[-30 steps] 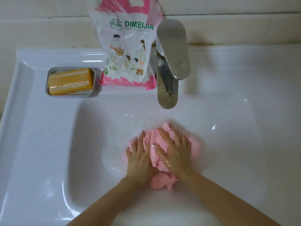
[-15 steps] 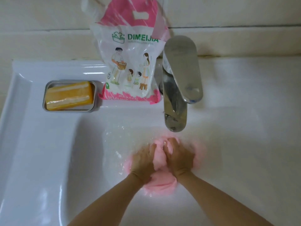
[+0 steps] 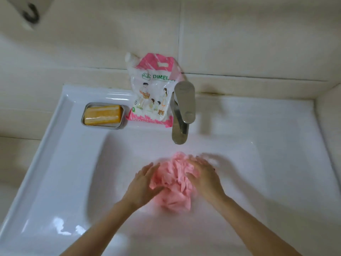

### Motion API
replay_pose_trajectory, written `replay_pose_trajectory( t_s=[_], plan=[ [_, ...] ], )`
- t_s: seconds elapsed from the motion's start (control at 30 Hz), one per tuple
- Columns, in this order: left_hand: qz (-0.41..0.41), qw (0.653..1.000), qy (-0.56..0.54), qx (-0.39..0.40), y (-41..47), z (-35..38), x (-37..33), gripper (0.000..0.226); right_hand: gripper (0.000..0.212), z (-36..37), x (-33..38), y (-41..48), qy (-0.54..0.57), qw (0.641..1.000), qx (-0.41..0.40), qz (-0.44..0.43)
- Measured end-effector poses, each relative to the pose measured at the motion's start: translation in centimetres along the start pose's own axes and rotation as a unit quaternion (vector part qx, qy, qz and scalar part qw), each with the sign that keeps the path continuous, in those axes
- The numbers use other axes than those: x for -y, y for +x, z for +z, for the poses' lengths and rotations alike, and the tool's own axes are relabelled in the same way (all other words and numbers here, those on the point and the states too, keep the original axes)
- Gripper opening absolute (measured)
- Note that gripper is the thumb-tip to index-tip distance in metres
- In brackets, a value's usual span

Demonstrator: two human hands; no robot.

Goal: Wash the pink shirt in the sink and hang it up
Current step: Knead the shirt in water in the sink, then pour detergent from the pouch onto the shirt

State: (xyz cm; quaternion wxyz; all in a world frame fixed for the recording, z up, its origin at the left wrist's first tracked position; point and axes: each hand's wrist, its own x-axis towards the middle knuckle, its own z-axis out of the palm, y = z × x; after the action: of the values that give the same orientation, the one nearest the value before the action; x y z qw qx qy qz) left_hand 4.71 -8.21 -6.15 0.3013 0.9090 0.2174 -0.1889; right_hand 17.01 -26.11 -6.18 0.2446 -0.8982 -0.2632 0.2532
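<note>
Right now I see the pink shirt [image 3: 173, 177] bunched in the sink [image 3: 73, 163] just in front of the faucet [image 3: 183, 108]. My left hand [image 3: 145, 182] presses its left side with straight fingers, and my right hand [image 3: 205, 177] lies spread flat on its right.

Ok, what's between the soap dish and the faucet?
The detergent pouch stands between the soap dish and the faucet, on the back ledge of the sink. The head view shows it.
</note>
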Motion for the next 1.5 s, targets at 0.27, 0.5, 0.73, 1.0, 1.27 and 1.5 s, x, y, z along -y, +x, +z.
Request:
replay_pose_trajectory(
  t_s=[0.27,0.5,0.73,1.0,1.27,1.5],
  plan=[
    [0.052,0.938,-0.342,0.0,-4.5,-9.9,-5.5,0.017,0.026,-12.1,3.9,-3.2,0.462,0.863,0.204,0.023],
    [0.106,0.774,-0.597,0.183,-3.9,-10.1,-5.1,0.053,0.035,-10.7,3.9,-3.6,0.611,0.763,0.212,-0.015],
    [-0.148,0.943,-0.283,-0.092,0.8,-2.7,-3.3,0.026,0.038,-0.1,1.1,-3.3,0.094,0.99,-0.01,0.105],
    [-0.119,0.897,-0.321,-0.281,9.0,-13.9,-4.6,0.074,0.029,0.1,2.8,-2.2,0.121,0.988,-0.018,0.091],
    [-0.129,0.889,-0.396,-0.19,11.4,-17.9,-4.2,0.025,0.029,-0.3,6.2,-0.8,0.168,0.984,-0.015,0.05],
    [-0.038,0.825,-0.535,-0.18,0.0,-15.9,-3.9,0.01,0.08,-1.8,9.6,0.2,0.332,0.94,0.001,0.079]
  ],
)
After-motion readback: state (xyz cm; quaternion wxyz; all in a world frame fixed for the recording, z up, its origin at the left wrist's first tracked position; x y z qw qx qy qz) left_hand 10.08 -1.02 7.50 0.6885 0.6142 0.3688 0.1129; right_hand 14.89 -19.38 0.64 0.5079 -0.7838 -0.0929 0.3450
